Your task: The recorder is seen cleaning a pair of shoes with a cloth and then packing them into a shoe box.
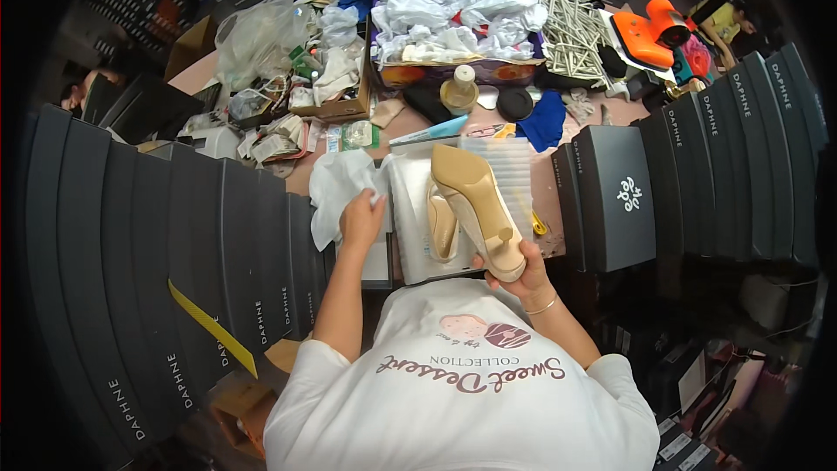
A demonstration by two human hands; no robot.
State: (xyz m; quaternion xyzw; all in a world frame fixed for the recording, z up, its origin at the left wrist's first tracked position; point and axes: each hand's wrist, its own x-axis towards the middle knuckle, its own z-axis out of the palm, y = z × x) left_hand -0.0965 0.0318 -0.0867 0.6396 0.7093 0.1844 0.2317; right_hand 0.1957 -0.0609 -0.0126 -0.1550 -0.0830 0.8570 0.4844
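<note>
My right hand [520,276] grips a beige high-heeled shoe [475,196] by its heel end, the sole turned up and the toe pointing away from me. Beneath it, a second beige shoe [442,225] lies in an open shoebox [410,249] lined with white paper. To the left of the box, my left hand [363,216] pinches a sheet of white tissue paper [338,192], which hangs crumpled from the fingers. A ribbed translucent sheet [510,166] lies at the box's right side, partly hidden by the raised shoe.
Dark shoeboxes stand in rows at left [192,253] and right [706,174]. At the back are a carton of crumpled white plastic [462,17], a heap of pale sticks [575,35], a bottle [460,92] and an orange tool [649,35]. A yellow strip [212,327] juts out at left.
</note>
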